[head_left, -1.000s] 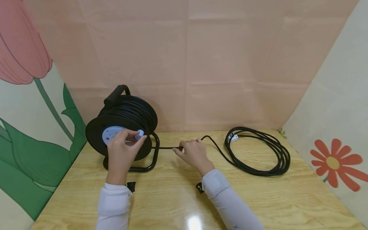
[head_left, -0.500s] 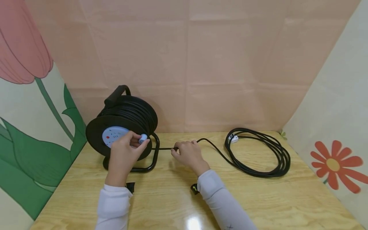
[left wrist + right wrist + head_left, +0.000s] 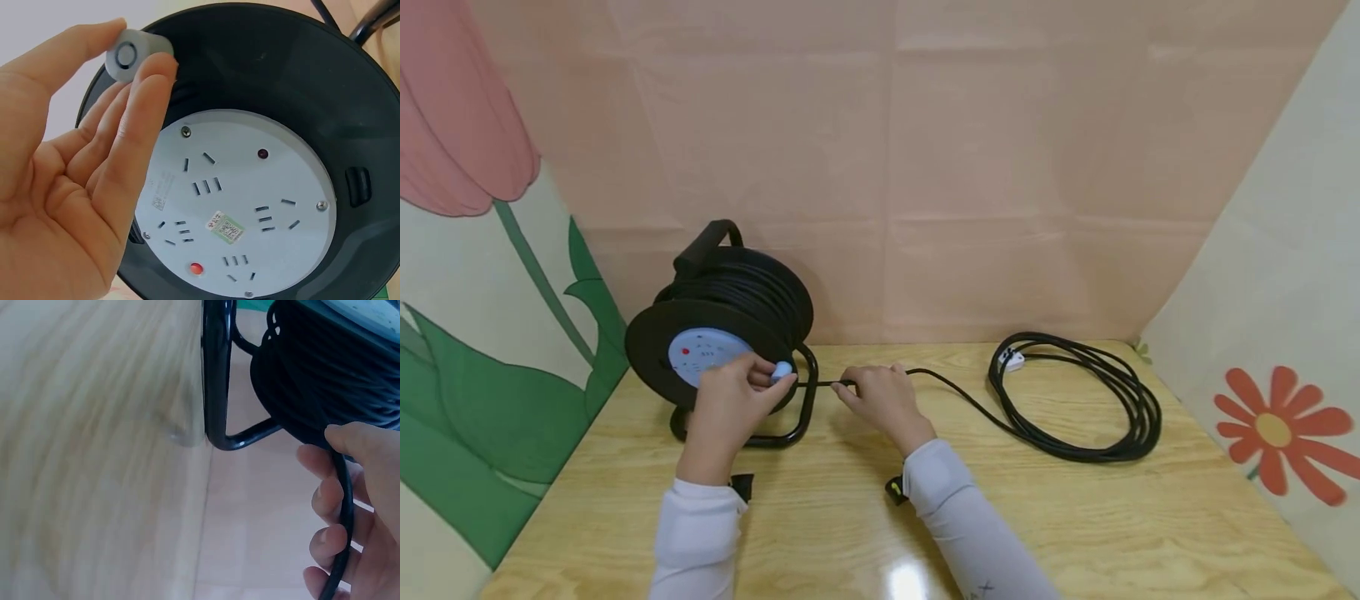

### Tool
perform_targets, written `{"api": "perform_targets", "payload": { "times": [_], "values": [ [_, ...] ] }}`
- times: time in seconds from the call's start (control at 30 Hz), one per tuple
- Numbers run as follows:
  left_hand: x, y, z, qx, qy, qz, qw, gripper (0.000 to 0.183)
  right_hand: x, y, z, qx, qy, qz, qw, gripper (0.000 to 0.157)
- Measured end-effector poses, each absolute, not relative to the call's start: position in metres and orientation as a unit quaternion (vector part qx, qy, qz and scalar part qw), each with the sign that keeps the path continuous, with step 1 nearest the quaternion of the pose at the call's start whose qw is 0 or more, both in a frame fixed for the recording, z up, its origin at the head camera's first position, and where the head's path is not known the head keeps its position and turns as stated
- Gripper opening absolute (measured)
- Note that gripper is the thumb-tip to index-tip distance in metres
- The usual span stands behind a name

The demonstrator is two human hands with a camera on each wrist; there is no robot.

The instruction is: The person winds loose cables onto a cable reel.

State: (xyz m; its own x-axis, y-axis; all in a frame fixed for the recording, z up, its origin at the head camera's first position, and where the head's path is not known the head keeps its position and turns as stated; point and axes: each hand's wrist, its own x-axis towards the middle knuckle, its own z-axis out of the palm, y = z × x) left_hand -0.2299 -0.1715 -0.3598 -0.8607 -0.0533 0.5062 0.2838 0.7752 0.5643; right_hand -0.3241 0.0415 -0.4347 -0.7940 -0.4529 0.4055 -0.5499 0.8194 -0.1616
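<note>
A black cable reel (image 3: pixel 730 308) stands on its tubular frame at the left of the table, wound with black cable. Its face carries a pale blue socket panel (image 3: pixel 237 200) with several slotted outlets and a red button. Thumb and fingers of my left hand (image 3: pixel 722 408) pinch the light grey crank knob (image 3: pixel 134 55) near the reel's rim. To the right of the reel, my right hand (image 3: pixel 887 404) holds the black cable (image 3: pixel 344 506), thumb on top and fingers curled beneath. The cable runs from the reel through this hand to a loose coil (image 3: pixel 1138 400).
A white plug (image 3: pixel 1012 360) lies inside the coil at the table's right. The reel's bent frame tube (image 3: pixel 808 408) juts out toward the right hand. A pink sheet (image 3: pixel 962 167) hangs behind the wooden table (image 3: pixel 820 533), with flower-printed panels on both sides.
The reel has turned slightly, its panel's red button shifting up. My left hand has moved right and down with the knob, and my right hand has moved left toward the reel with the cable.
</note>
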Motion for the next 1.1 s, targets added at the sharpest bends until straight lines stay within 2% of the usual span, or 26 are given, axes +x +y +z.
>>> {"api": "perform_targets", "payload": {
  "times": [0.3, 0.53, 0.87, 1.1],
  "values": [
    [-0.23, -0.17, -0.362, -0.048, -0.921, -0.32, 0.216, 0.026, -0.322, 0.04, -0.446, 0.291, -0.932, 0.162, 0.142, 0.024],
    [-0.231, -0.173, -0.362, -0.036, -0.932, -0.319, 0.168, 0.028, -0.325, 0.041, -0.448, 0.306, -0.924, 0.163, 0.158, 0.023],
    [-0.234, -0.179, -0.365, -0.033, -0.942, -0.314, 0.111, 0.032, -0.329, 0.038, -0.453, 0.317, -0.918, 0.212, 0.113, 0.024],
    [-0.237, -0.185, -0.37, -0.03, -0.947, -0.31, 0.074, 0.033, -0.327, 0.032, -0.458, 0.335, -0.917, 0.192, 0.102, 0.023]
  ]
}}
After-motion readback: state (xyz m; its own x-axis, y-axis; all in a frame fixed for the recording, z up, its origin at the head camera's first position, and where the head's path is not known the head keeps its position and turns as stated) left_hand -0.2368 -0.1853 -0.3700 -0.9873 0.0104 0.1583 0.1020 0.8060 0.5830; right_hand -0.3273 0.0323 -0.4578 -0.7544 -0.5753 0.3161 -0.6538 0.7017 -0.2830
